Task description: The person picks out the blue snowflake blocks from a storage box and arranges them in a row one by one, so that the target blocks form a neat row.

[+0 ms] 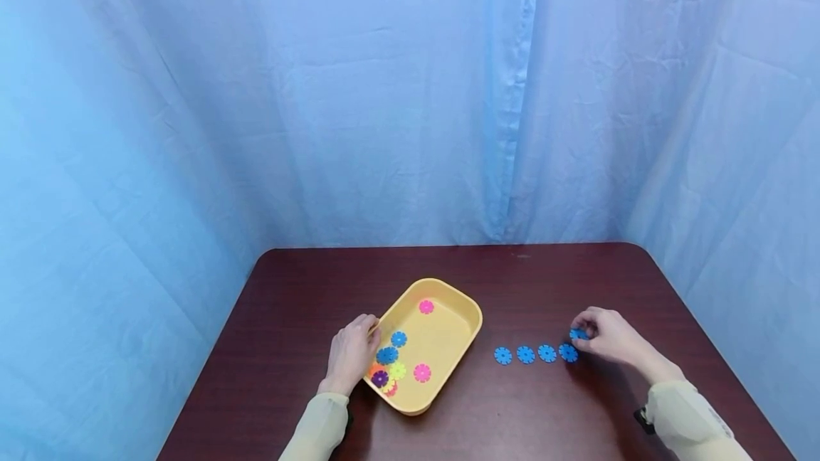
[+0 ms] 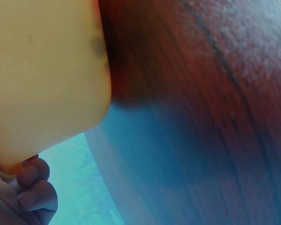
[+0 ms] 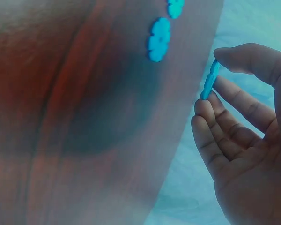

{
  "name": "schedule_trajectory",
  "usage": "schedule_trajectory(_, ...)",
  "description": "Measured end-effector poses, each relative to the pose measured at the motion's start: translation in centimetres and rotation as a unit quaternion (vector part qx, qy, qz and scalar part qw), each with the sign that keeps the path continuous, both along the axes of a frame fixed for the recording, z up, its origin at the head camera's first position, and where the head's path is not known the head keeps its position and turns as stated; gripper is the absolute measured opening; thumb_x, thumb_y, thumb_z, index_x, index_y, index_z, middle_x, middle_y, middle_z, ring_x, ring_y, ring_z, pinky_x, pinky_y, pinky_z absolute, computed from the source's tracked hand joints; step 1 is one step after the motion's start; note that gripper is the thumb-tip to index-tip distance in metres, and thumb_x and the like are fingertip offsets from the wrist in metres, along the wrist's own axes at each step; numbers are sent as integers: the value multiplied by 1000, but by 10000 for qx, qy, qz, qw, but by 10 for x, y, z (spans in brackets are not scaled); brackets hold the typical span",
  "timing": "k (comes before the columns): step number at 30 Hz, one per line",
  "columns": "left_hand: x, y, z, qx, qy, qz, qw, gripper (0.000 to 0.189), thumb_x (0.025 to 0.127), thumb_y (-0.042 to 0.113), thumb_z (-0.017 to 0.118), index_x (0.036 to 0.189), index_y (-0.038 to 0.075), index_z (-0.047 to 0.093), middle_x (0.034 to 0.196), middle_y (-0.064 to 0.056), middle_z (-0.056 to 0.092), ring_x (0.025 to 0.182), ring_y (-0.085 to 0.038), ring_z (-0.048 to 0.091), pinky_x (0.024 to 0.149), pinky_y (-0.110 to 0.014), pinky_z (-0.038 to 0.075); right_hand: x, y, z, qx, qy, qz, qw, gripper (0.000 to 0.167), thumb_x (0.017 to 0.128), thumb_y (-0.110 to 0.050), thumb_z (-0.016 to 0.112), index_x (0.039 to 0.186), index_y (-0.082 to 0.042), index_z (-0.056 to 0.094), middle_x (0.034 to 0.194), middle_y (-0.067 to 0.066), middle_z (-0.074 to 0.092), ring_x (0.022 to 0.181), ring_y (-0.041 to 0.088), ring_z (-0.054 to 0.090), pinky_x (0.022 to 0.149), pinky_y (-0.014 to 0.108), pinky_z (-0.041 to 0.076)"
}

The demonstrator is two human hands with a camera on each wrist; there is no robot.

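My left hand (image 1: 350,353) grips the left rim of a yellow plastic tray (image 1: 446,333), which stands at an angle and looks tilted. In the left wrist view the curled fingers (image 2: 37,190) hold the tray's edge, and the tray's underside shows. Inside lie notched plastic discs: blue (image 1: 398,339), pink (image 1: 421,373), purple (image 1: 379,378), yellow and orange ones. My right hand (image 1: 611,334) pinches a blue notched disc (image 3: 210,80) between thumb and fingers, held above the table. Just below it, at the right end of a row of blue discs, lies another blue disc (image 1: 567,353).
The row of several blue discs (image 1: 525,354) runs sideways on the dark red-brown table (image 1: 525,418), right of the tray. Light blue curtains (image 1: 384,91) hang behind the table and on both sides.
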State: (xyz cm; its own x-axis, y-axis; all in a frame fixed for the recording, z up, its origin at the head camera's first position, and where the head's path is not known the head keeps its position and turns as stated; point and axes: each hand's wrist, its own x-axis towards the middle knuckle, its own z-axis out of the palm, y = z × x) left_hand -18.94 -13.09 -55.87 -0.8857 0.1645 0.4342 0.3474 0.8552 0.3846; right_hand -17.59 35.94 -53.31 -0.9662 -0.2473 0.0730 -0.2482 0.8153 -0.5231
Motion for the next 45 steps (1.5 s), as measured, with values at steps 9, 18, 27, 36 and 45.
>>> schedule_trajectory(9,1,1,0,31,-62,5,10000,5,89,15,75,91,15,70,83,5,65,62,-13,60,57,-32,49,7,9,-17,71,-94,-111,9999,18,78,-9,81,93,-7,69,79,-1,56,71,13,48,62,28,44)
schedule_trajectory(18,0,0,0,30,-44,19,10000,5,89,14,75,91,15,70,83,5,64,61,-11,58,56,-31,48,12,21,-32,67,-303,-266,9992,23,78,-10,82,96,-5,70,80,-1,57,72,15,48,62,29,43)
schedule_trajectory(27,0,0,0,33,-148,44,9999,5,90,16,75,92,14,71,84,4,65,62,-11,58,58,-30,49,12,23,-38,130,-273,-371,9989,23,79,-11,82,98,-5,70,84,-1,56,73,16,48,62,30,43)
schedule_trajectory(36,0,0,1,27,-162,50,9999,4,91,16,73,94,14,71,86,3,66,63,-11,59,59,-31,50,13,20,-40,308,84,-337,9989,26,75,-10,84,98,-4,71,92,1,60,79,17,51,66,34,48)
schedule_trajectory(45,1,0,1,36,-174,40,9998,4,91,15,74,94,14,71,86,3,66,63,-11,59,59,-31,50,14,20,-40,405,45,-336,9986,28,75,-11,84,99,-3,72,96,4,60,81,18,53,69,39,49)
